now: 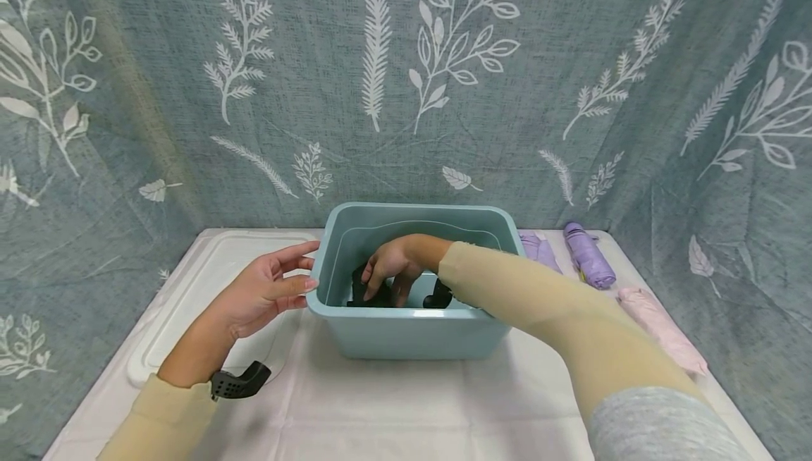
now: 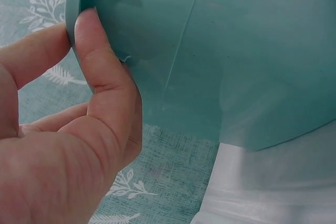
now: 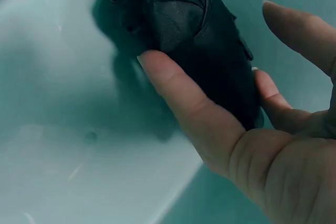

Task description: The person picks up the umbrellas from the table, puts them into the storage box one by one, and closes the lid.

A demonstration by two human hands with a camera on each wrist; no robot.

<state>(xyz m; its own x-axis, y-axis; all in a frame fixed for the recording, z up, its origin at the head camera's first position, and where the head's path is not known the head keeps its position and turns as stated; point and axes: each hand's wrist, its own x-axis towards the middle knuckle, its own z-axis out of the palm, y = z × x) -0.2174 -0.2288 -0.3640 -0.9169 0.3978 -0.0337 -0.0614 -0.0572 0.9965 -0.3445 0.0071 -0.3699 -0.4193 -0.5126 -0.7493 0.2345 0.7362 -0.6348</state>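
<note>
A blue-green plastic bin stands on the table. My left hand grips its left rim, with the thumb under the lip on the outer wall and a finger at the edge. Inside the bin, my right hand reaches down to a black folded umbrella. The thumb lies along one side of it, and a fingertip touches the other side. One finger stands away from the fabric. In the head view the umbrella is partly hidden behind the hand and the bin's front wall.
A white lid lies flat at the left, under my left arm. Along the right edge lie a purple folded umbrella, another purple bundle partly behind the bin, and a pink one. Patterned curtain surrounds the table.
</note>
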